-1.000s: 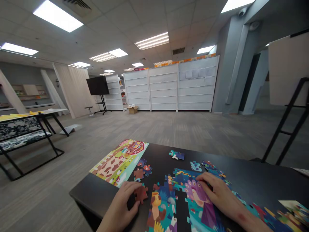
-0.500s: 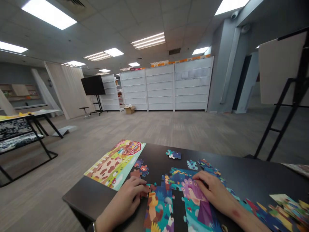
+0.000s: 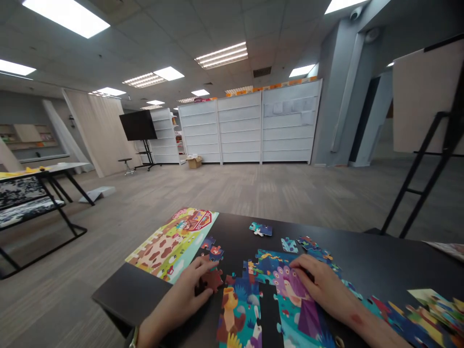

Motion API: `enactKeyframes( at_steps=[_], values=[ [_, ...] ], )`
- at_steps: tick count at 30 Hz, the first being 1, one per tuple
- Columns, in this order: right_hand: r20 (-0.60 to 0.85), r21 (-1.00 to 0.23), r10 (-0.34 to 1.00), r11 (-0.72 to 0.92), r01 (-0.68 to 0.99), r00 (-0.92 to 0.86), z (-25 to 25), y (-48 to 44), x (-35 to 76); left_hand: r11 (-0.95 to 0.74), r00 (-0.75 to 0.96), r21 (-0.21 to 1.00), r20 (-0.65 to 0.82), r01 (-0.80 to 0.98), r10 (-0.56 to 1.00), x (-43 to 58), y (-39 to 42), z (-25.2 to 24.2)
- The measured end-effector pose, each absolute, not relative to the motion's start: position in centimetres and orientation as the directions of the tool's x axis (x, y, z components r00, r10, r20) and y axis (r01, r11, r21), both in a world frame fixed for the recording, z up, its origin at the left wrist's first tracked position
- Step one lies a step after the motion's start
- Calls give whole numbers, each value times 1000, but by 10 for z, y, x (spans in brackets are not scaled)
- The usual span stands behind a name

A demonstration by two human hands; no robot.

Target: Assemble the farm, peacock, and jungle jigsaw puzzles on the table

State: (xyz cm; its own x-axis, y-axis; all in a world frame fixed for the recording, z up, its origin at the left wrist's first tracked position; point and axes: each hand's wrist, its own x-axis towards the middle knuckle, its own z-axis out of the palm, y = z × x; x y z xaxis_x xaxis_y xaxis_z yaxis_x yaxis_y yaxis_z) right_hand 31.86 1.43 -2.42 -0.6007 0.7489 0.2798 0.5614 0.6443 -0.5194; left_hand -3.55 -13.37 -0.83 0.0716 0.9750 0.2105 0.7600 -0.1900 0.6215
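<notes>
My left hand [image 3: 190, 287] has its thumb and fingers around a reddish-brown puzzle piece [image 3: 213, 279] on the table, left of the joined puzzle. My right hand [image 3: 317, 280] rests on the upper right of the partly joined puzzle [image 3: 292, 309], fingers bent over a purple peacock picture and thumb apart. The left section [image 3: 235, 309] of the puzzle shows a brown animal and a rabbit. Dark table shows in a gap between the two lower sections. Loose red-and-blue pieces [image 3: 216, 252] lie just beyond my left hand.
A farm picture sheet [image 3: 170, 244] lies at the table's left. Small joined pieces [image 3: 261, 229] and a light-blue piece [image 3: 289, 245] sit toward the far edge. More loose pieces [image 3: 431, 314] are heaped at right. An easel [image 3: 420, 193] stands beyond the table.
My left hand has drawn back slightly from the joined puzzle, and its thumb and fingers have spread, showing the brown piece between them. My right hand stays in place.
</notes>
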Motion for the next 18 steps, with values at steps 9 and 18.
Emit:
enactKeyframes(
  at_steps=[9, 18],
  values=[
    [273, -523, 746, 645, 557, -608, -24, 14, 319, 13, -159, 756, 121, 654, 980, -14, -122, -24],
    [269, -516, 742, 650, 558, -614, -22, 12, 320, -113, -16, 531, 232, 840, 973, -5, -127, -10]
  ],
)
